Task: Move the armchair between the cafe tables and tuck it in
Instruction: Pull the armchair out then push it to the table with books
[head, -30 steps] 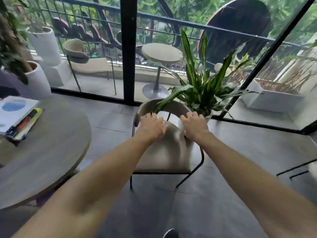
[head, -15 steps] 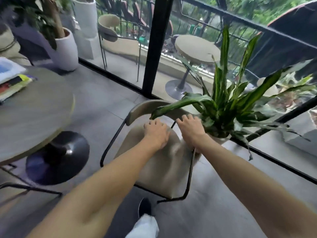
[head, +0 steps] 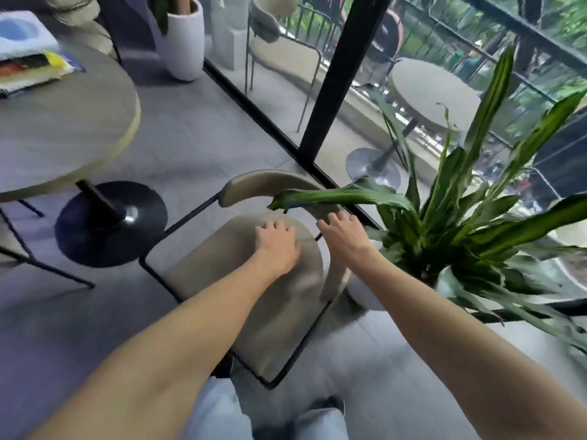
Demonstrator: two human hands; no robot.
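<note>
My left hand [head: 278, 246] lies flat on the armchair [head: 254, 290] seat at frame centre; my right hand [head: 344, 238] curls over its curved backrest, beside the potted plant [head: 460, 217], right of the round table [head: 63, 122].

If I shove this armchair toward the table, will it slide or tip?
The armchair probably slides lightly: thin black wire legs, smooth tiled floor. It may tip if pushed high, since the left hand and right hand sit near its backrest. Leaves of the plant overhang it and may drag.
</note>
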